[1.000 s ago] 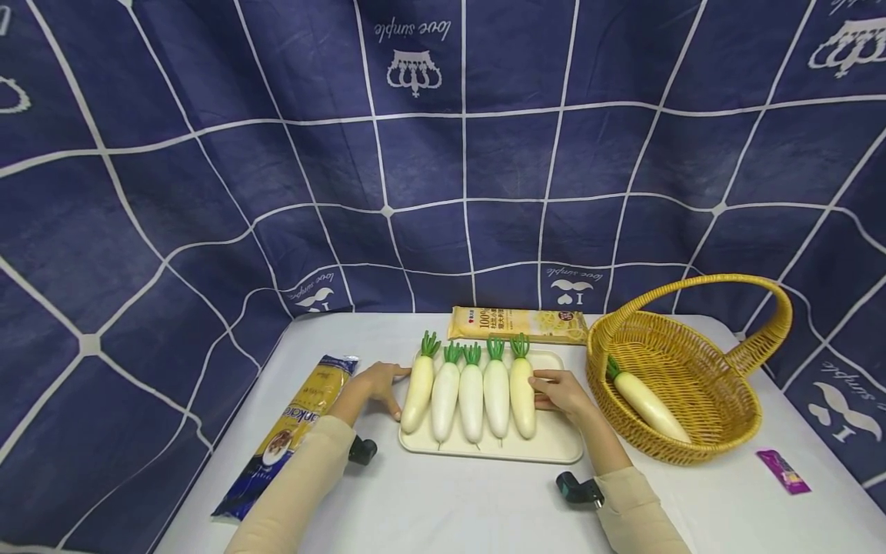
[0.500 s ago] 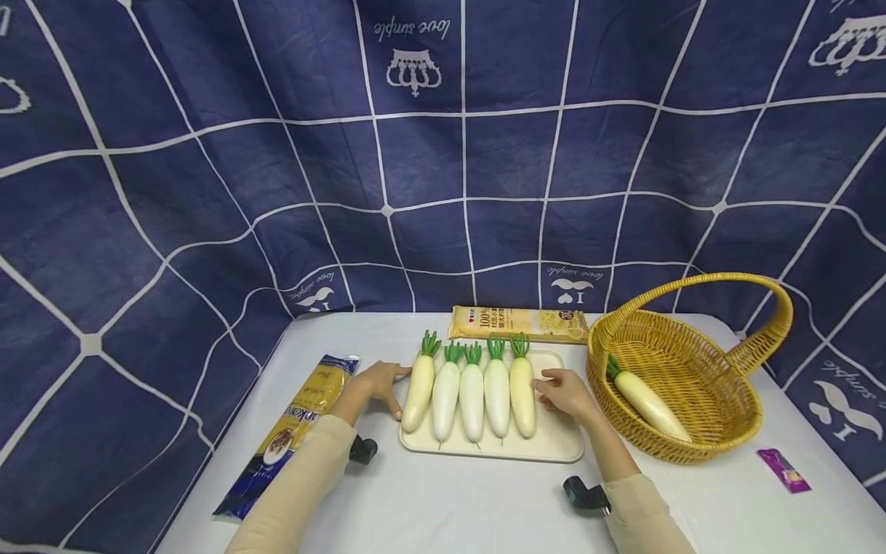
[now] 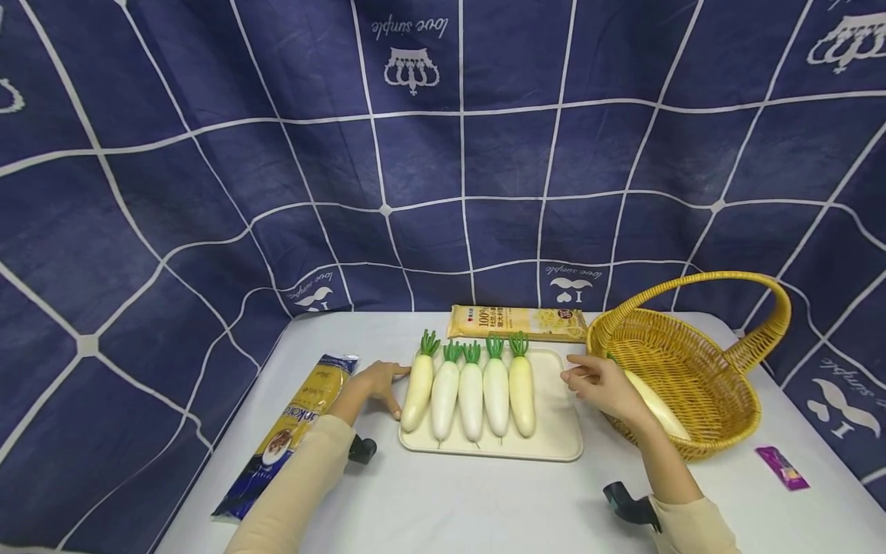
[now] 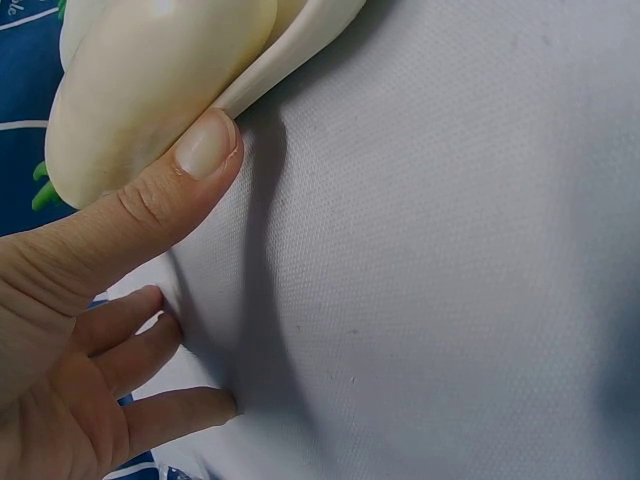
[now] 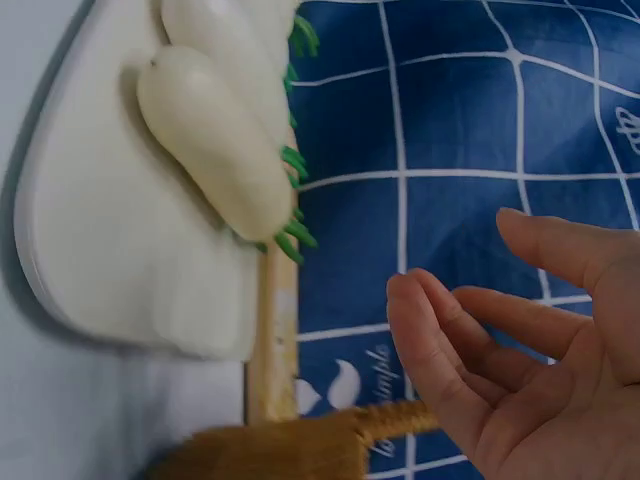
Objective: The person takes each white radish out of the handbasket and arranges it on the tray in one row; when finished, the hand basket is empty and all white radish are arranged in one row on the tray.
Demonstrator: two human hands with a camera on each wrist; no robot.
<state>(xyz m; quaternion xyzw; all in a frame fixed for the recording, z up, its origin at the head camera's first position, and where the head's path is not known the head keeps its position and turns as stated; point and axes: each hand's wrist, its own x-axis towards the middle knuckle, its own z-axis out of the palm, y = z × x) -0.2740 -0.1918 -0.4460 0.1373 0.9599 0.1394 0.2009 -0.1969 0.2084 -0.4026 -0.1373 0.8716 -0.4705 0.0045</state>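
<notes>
Several white radishes (image 3: 471, 402) with green tops lie side by side on a cream tray (image 3: 557, 427). My left hand (image 3: 378, 382) is at the tray's left edge, fingers spread; in the left wrist view its thumb (image 4: 190, 165) touches the rim below a radish (image 4: 150, 90). Between the tray and a yellow wicker basket (image 3: 751, 355), my right hand (image 3: 604, 386) is raised with nothing in it. Its fingers are loosely bent in the right wrist view. One more radish (image 3: 661, 412) lies inside the basket, its upper end partly hidden by the hand.
A blue and yellow pasta packet (image 3: 291, 431) lies left of the tray, beside my left forearm. Behind the tray is a yellow noodle packet (image 3: 519, 323). A small purple sachet (image 3: 782, 468) lies right of the basket. A blue grid-patterned cloth (image 3: 429, 161) hangs behind the table.
My right hand has come away from the rightmost radish and moved right, toward the basket. That radish stays on the tray. My left hand has stayed at the tray's left edge.
</notes>
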